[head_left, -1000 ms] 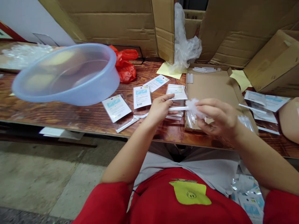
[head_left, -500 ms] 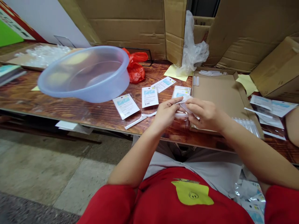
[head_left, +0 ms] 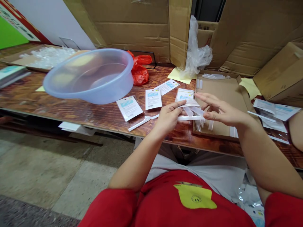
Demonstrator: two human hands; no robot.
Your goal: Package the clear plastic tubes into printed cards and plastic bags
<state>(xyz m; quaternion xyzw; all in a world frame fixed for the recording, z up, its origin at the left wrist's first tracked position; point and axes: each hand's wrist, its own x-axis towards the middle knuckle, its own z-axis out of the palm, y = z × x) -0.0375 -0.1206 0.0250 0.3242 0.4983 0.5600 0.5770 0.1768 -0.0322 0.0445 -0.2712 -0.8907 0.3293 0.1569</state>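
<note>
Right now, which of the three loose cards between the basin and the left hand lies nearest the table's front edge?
The leftmost card, beside the blue basin; the middle card and the back card lie farther right and farther back.

Two hands, one left hand (head_left: 167, 116) and one right hand (head_left: 219, 110), with one held packet (head_left: 189, 102). Around them: one clear bag (head_left: 198, 52) at twelve o'clock; two short pieces (head_left: 201, 84) at one; one cardboard tray (head_left: 223, 101) near three; three loose packets (head_left: 153, 99) from nine to eleven; one blue basin (head_left: 113, 90) and one red bag (head_left: 140, 74) at ten. Yellow sheets (head_left: 181, 75): three, at nine, twelve and two.
</note>
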